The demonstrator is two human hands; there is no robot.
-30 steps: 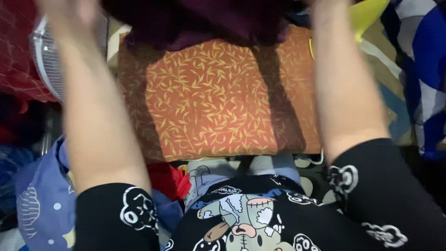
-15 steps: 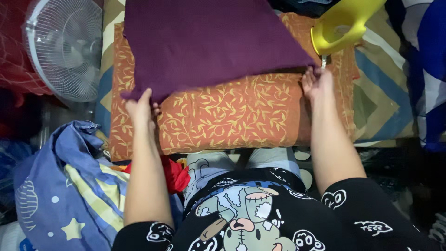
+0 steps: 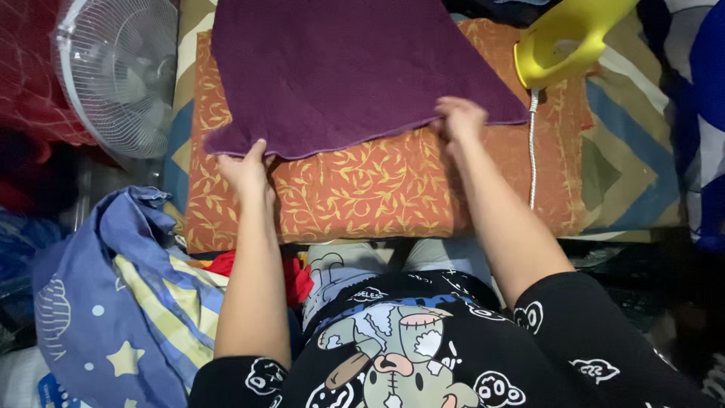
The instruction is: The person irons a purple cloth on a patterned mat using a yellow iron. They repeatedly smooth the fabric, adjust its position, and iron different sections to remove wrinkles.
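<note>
Purple cloth lies spread flat on the orange leaf-patterned pad, covering the pad's far half and leaving its near half bare. It looks soft, limp and light, a thick knit or towel-like fabric that would sag and fold wherever it is not supported, so the near hem and its corners seem the sensible places to take hold, with two hands apart to keep it taut. The left hand sits at the cloth's near left corner, fingers curled onto the hem, seemingly pinching it. The right hand rests on the near edge further right, fingers closed together on the hem; whether it truly grips or only presses the fabric down I cannot tell. Just beyond the pad's right far corner stands a yellow iron, its braided cord running down across the pad's right side. To the left of the pad stands a white fan, and near its left near corner lies a heap of blue star-printed bedding.
</note>
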